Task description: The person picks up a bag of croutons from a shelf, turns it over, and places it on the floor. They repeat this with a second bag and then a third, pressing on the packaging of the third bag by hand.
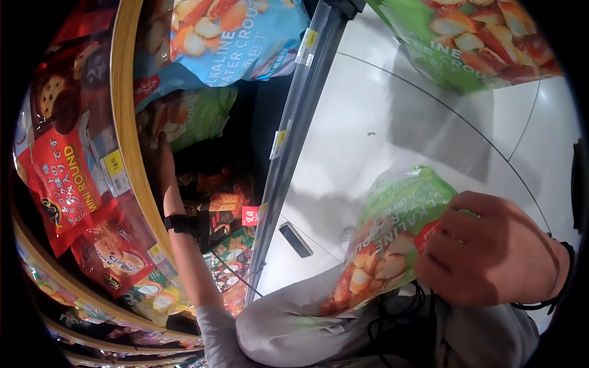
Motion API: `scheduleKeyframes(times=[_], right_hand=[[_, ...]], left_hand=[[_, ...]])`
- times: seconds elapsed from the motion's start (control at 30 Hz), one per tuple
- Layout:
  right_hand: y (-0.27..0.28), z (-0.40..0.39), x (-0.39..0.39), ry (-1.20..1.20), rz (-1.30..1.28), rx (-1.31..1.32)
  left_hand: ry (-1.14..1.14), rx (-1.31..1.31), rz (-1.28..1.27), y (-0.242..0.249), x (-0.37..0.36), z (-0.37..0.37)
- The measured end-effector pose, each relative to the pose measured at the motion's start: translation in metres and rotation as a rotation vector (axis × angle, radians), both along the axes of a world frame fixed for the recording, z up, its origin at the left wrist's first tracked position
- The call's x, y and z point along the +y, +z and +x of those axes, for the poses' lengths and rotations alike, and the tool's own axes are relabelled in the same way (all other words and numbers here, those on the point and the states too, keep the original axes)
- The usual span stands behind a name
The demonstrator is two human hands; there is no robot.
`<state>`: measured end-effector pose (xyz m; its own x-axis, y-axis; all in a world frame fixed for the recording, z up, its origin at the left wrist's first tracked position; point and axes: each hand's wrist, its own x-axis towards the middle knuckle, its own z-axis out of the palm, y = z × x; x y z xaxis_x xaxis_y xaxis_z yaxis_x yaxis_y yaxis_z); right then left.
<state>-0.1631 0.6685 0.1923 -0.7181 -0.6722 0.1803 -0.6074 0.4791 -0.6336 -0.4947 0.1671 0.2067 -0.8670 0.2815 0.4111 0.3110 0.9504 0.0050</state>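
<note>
My right hand [485, 251] is closed on the upper part of a green bag of water crackers or croutons [389, 245], which hangs in front of my knee. My left arm reaches deep into the lower shelf. There my left hand [161, 150] is against another green bag [199, 116] lying in shadow; its fingers are mostly hidden. Just above that bag sits a blue bag [245, 46] with the same kind of picture on it. One more green bag [485, 46] shows at the upper right, and what supports it is out of view.
A wooden shelf edge [126, 92] curves along my left, with red biscuit bags [61, 178] behind it. A dark rail with price tags [279, 144] borders the shelf by the pale floor [343, 122]. A phone [296, 239] lies on the floor near my knee.
</note>
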Motion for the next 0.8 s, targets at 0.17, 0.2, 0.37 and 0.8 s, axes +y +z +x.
scheduleKeyframes(times=[0.17, 0.2, 0.37, 0.8], right_hand=[[-0.005, 0.000, -0.002, -0.042, -0.056, 0.011], [-0.007, 0.000, -0.002, -0.051, -0.058, 0.029], [-0.008, -0.001, -0.001, -0.061, -0.031, 0.030], [-0.004, -0.003, -0.009, 0.006, -0.047, -0.017]], left_hand=[[-0.108, -0.040, 0.086, 0.000, 0.013, 0.001], [-0.156, -0.036, -0.019, 0.004, -0.004, -0.007], [0.037, -0.129, -0.056, 0.007, -0.022, -0.002], [0.076, -0.142, -0.083, 0.015, 0.006, 0.028]])
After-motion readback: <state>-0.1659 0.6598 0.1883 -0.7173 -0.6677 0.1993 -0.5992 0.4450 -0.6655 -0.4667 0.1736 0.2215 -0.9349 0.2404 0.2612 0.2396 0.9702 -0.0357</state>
